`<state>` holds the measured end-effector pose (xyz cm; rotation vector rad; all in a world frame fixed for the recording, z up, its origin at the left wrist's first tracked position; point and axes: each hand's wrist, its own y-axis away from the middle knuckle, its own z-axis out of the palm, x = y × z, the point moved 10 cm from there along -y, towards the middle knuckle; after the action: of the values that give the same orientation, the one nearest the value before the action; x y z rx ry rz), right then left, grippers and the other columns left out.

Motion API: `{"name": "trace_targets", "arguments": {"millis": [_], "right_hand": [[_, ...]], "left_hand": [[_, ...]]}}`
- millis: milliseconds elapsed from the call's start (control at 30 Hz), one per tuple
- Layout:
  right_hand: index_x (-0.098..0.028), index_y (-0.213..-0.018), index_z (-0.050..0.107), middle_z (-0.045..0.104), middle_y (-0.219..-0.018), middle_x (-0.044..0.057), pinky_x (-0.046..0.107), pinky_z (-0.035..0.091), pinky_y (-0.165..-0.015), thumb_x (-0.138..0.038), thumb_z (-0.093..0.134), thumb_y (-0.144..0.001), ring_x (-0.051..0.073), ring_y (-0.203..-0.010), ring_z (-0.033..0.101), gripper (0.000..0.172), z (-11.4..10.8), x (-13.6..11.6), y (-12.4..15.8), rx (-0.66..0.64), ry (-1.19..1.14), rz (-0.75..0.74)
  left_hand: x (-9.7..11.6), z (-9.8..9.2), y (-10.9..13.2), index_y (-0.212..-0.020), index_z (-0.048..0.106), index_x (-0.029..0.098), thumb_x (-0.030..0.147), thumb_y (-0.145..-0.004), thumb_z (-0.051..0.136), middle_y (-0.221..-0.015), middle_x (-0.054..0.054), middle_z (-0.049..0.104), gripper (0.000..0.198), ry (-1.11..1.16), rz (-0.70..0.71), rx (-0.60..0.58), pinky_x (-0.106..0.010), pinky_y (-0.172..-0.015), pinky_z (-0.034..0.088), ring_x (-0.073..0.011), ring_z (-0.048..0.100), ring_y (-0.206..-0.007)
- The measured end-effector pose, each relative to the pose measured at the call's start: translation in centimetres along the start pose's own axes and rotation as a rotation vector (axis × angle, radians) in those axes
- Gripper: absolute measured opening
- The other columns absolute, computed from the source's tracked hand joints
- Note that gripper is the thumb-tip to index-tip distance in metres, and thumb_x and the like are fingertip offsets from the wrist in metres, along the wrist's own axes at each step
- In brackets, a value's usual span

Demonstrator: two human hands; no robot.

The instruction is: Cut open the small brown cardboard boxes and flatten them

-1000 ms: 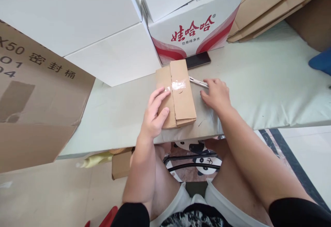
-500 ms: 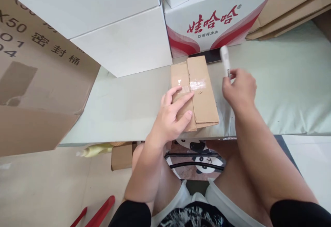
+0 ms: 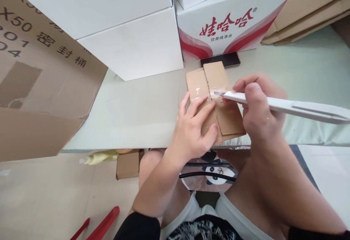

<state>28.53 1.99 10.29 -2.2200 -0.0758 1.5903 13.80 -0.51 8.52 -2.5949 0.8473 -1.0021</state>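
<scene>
A small brown cardboard box (image 3: 218, 78) lies on the pale green table (image 3: 136, 112), its flaps held by a strip of clear tape (image 3: 216, 91). My left hand (image 3: 195, 129) presses flat on the box's near left part, fingers spread. My right hand (image 3: 257, 109) is closed around a white utility knife (image 3: 287, 105). The knife's blade tip rests at the tape on the box's top seam.
A black phone (image 3: 221, 59) lies just behind the box. Behind it stand a red-and-white printed carton (image 3: 229, 25) and plain white boxes (image 3: 128, 47). A large brown carton (image 3: 41, 87) fills the left. Flattened cardboard (image 3: 308, 10) is stacked at back right. Red handles (image 3: 101, 225) lie on the floor.
My right hand picked the knife up from the table beside the box, raised it, then brought its blade down to the tape. My left hand slid nearer on the box.
</scene>
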Motion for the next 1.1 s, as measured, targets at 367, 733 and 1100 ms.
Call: {"name": "trace_targets", "arguments": {"millis": [367, 733, 1100], "right_hand": [[-0.026, -0.08, 0.067, 0.069, -0.069, 0.001, 0.035, 0.051, -0.065, -0.033, 0.061, -0.079, 0.019, -0.061, 0.061, 0.01, -0.4, 0.7, -0.6, 0.02, 0.331, 0.048], [-0.025, -0.088, 0.07, 0.065, -0.065, -0.001, 0.031, 0.05, -0.062, -0.042, 0.061, -0.089, 0.017, -0.061, 0.064, 0.018, 0.6, 0.0, -0.2, -0.037, 0.193, -0.012], [-0.025, -0.096, 0.064, 0.062, -0.06, -0.003, 0.031, 0.048, -0.06, -0.054, 0.053, -0.098, 0.016, -0.054, 0.061, 0.031, 0.2, 0.1, 0.3, -0.006, 0.227, -0.053]], "left_hand": [[0.5, 0.3, -0.6, -0.128, 0.065, 0.022, 0.032, -0.095, 0.048, -0.143, -0.01, 0.062, 0.038, 0.094, 0.013, 0.034, -0.057, -0.132, 0.013, -0.0262, 0.051, -0.143], [-0.2, 0.0, -0.2, -0.127, 0.064, 0.022, 0.029, -0.092, 0.049, -0.142, -0.011, 0.063, 0.038, 0.1, -0.004, 0.059, -0.057, -0.132, 0.015, -0.0253, 0.052, -0.142], [-0.2, -0.1, -0.1, -0.126, 0.064, 0.023, 0.026, -0.09, 0.051, -0.14, -0.011, 0.063, 0.038, 0.124, 0.006, 0.077, -0.058, -0.132, 0.015, -0.025, 0.053, -0.141]]}}
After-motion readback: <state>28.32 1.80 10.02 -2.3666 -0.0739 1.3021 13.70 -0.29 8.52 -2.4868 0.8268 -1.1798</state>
